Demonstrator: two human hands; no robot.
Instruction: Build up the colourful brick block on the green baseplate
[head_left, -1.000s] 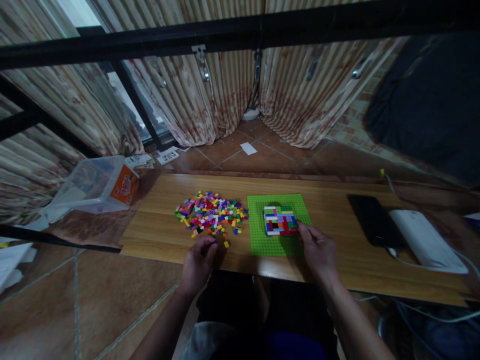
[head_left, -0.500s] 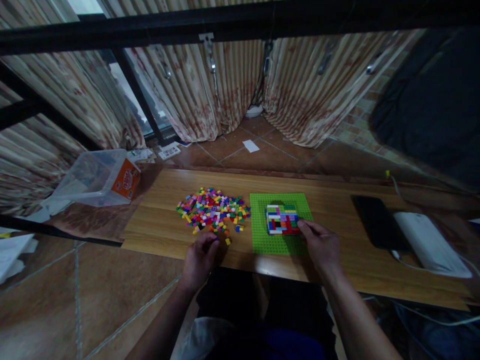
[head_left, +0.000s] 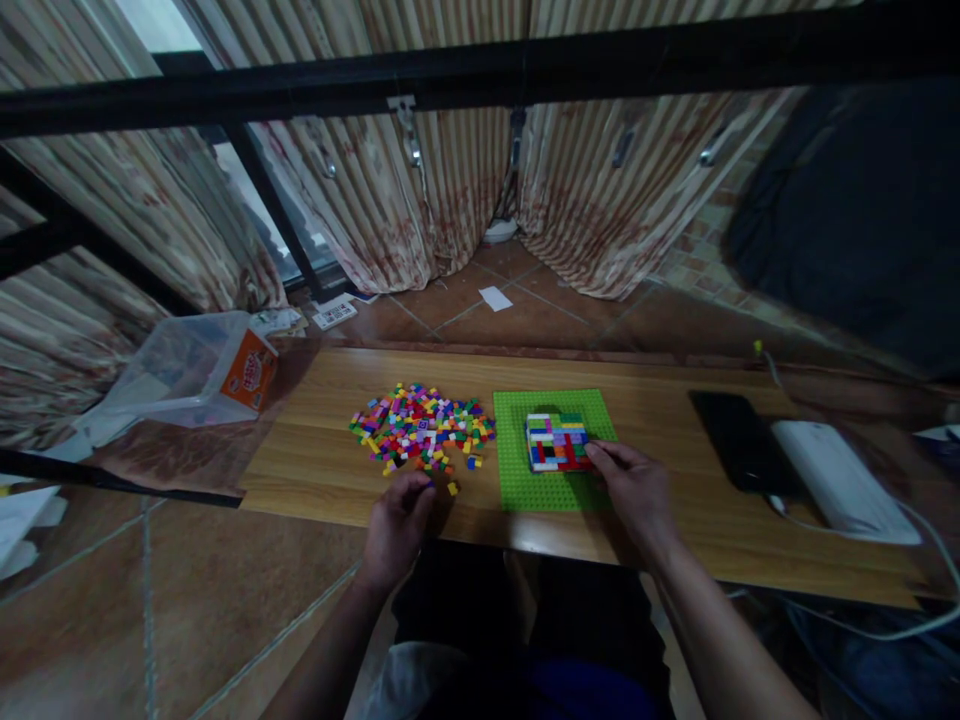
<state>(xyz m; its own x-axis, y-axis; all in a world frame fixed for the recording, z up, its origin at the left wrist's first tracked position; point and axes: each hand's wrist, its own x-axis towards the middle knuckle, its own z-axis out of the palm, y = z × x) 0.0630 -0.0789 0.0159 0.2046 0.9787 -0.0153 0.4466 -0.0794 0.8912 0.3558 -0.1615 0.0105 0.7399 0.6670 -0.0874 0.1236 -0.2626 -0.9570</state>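
A low structure of multicoloured toy bricks stands on a green studded baseplate. My right hand is at its right edge, thumb and fingertips closed on that side; the fingers cover part of the edge. Left of the baseplate lies a loose pile of small toy bricks in many colours. Just in front of the pile, my left hand is closed in a pinch, with a small dark blue brick partly showing at the fingertips. A single yellow brick lies right beside this hand.
The wooden table carries a black phone and a white power bank with a cable at the right. A clear plastic box with an orange label stands on the floor at the left. A black bar crosses above, before curtains.
The view has shifted slightly. My right fingers have come a little lower along the structure's right edge, and less blue shows at their tips. My left hand stays in its pinch near the pile.
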